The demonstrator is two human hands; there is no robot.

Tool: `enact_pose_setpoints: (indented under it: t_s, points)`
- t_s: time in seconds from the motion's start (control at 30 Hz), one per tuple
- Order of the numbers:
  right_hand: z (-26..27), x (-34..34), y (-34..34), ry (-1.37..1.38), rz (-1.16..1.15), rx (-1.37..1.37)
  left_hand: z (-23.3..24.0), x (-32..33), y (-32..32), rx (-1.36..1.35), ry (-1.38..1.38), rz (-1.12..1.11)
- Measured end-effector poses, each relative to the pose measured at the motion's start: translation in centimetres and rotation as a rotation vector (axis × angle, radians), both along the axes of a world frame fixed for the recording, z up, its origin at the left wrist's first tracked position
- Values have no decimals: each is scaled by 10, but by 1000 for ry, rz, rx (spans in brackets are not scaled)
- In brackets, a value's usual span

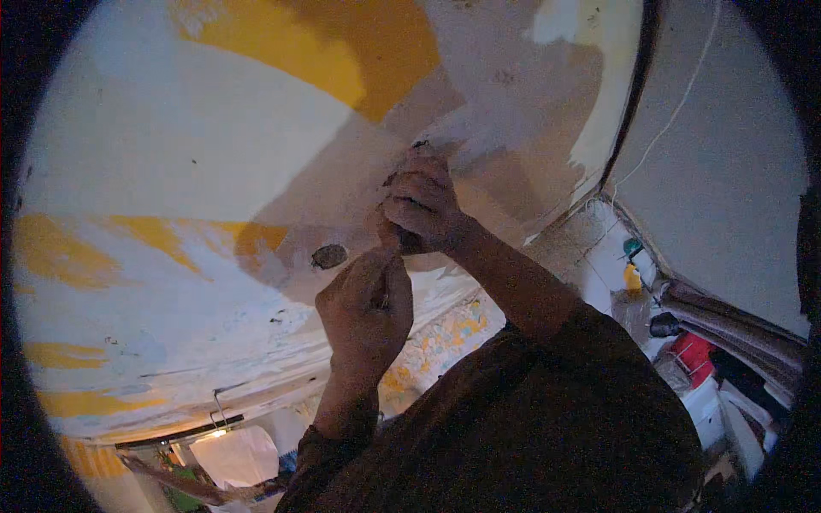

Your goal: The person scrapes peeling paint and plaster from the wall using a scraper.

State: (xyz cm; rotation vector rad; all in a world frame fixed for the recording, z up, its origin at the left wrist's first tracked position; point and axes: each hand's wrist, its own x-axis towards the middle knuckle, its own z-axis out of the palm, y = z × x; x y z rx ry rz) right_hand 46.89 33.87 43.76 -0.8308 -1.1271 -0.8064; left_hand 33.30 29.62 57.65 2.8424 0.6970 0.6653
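Note:
Before me spreads a large painted surface point(256, 128), pale with orange-yellow patches; whether it is a wall or a ceiling is unclear. My right hand point(426, 199) is raised close to it, fingers curled, with a small dark spot point(420, 144) just past its knuckles. Below and to the left, my left hand point(369, 301) has its fingertips pinched together, close beneath the right hand. Anything small between the fingers is lost in shadow. A dark oval patch or hole point(329, 256) shows in the surface beside my left hand.
A dark edge point(632, 96) bounds the painted surface at right, and a thin white cord point(680, 109) hangs across the grey surface beyond. Mixed items, including a red one point(693, 359), lie at lower right. A pale sheet-like thing point(237, 455) is near a light at lower left.

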Motion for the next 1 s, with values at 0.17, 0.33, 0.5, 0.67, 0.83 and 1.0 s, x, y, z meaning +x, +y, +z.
enact_pose_setpoints:
  t_s: [0.17,0.33,0.5,0.67,0.83,1.0]
  points:
    - [1,5,0,79,19,41,16,11,-7,98,121,-44]
    - [-3,2,-2,30,-5,-73,3,5,-4,61,17,-18]
    - [-8,9,-1,129,-7,-8,13,19,-13,38,115,39]
    - [-32,20,1,80,-11,-63,-8,32,-1,4,37,-50]
    - [-101,60,-26,95,-2,-210,-48,66,-1,-43,103,-176]
    - [-82,34,-131,151,-111,-765,-115,22,-19,-555,103,-171]
